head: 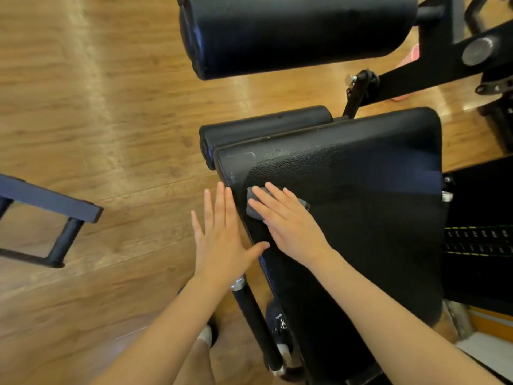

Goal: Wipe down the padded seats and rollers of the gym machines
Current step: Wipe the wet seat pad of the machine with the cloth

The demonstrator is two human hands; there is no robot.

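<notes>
Hands first: left hand (222,234) flat and open-fingered against the near edge of the padded seat (361,195), likely to brace it. Right hand (288,220) presses a grey cloth (253,208) onto the seat's near-left corner with straight fingers, mid-wipe by the look of it. Beyond, small roller (263,126) touches the seat's far edge; large roller (299,31) sits higher. Round logo below the seat, unreadable.

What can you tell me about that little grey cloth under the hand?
The grey cloth is small, soft-looking and bunched. It lies flat on the black padded seat, near its left edge. The right hand presses it down with straight fingers and covers most of it, so only its ends show. The left hand is beside it, not touching.
</notes>
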